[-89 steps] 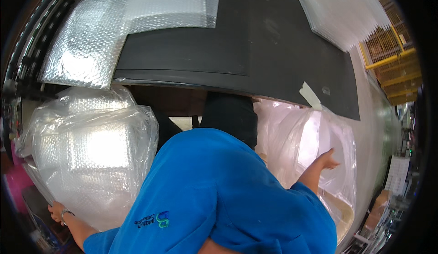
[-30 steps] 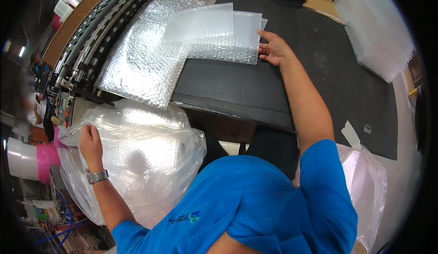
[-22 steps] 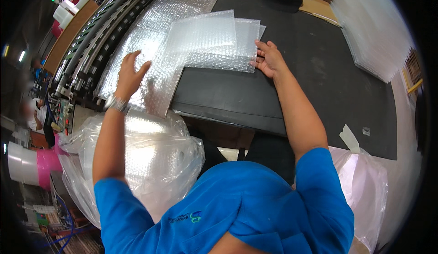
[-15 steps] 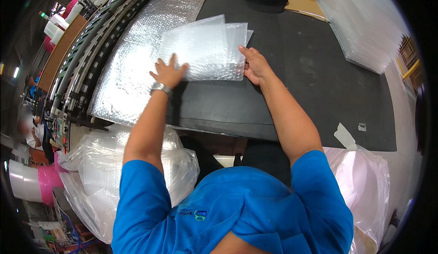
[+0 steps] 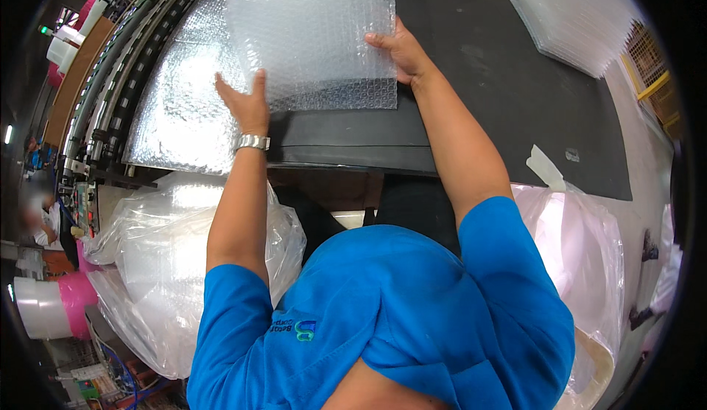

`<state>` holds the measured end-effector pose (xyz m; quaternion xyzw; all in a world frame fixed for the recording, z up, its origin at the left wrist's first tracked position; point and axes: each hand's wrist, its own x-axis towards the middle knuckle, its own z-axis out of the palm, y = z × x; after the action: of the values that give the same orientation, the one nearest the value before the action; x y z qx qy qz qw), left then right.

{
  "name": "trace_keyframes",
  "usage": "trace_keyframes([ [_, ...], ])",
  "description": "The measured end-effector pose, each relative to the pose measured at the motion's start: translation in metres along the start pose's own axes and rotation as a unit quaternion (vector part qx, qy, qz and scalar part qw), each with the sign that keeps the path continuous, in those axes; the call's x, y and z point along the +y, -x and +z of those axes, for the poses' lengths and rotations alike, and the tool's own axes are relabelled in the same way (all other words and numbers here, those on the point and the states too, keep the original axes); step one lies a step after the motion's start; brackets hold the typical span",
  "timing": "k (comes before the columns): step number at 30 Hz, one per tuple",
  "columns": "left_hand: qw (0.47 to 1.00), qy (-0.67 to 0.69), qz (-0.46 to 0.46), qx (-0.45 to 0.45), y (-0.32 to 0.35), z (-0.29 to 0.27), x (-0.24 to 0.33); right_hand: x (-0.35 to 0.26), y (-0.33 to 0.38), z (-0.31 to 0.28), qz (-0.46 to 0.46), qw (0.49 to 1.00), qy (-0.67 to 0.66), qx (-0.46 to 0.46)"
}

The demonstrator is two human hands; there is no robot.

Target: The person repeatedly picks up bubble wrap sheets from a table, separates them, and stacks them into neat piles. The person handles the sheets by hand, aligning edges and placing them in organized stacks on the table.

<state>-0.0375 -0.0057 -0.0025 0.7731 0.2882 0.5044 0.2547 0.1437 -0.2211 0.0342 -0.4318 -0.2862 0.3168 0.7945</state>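
A loose stack of clear bubble wrap sheets [image 5: 317,38] lies over the dark tabletop [image 5: 471,93], with one sheet's lower strip sticking out below the others. My right hand [image 5: 401,50] grips the stack's right edge, thumb on the near face and the other fingers partly hidden behind it. At the stack's lower left corner is my left hand [image 5: 247,106], fingers spread, thumb close to the edge; I cannot tell whether it touches. Beneath and to the left of the stack, a wide silvery bubble sheet [image 5: 173,108] covers the table.
A roller machine [image 5: 110,93] runs along the left side. A tall pile of clear bubble sheets [image 5: 571,19] stands at the far right. Clear plastic bags hang below the table edge, one on the left [image 5: 177,240] and a pinkish one [image 5: 574,240] on the right.
The fanned sheets are now more squared up and look raised nearer the camera. My left hand has come off their face to the lower left corner; the right still holds the right edge.
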Motion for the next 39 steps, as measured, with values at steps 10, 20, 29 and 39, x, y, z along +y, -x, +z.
trace_keyframes([
  [10,0.958,0.266,0.070,-0.083,0.002,-0.049,0.053,-0.057,0.069,0.007,-0.107,0.971,0.205,-0.063],
  [20,0.913,0.396,-0.034,-0.090,0.024,-0.029,0.059,-0.046,0.093,-0.030,-0.084,0.991,0.104,-0.016],
  [29,0.815,0.469,-0.220,-0.261,0.034,-0.017,0.048,-0.037,0.093,-0.021,-0.065,0.977,0.199,0.045],
  [39,0.908,0.319,-0.243,-0.125,-0.001,-0.011,0.043,-0.029,0.089,-0.029,-0.040,0.992,0.096,0.078],
])
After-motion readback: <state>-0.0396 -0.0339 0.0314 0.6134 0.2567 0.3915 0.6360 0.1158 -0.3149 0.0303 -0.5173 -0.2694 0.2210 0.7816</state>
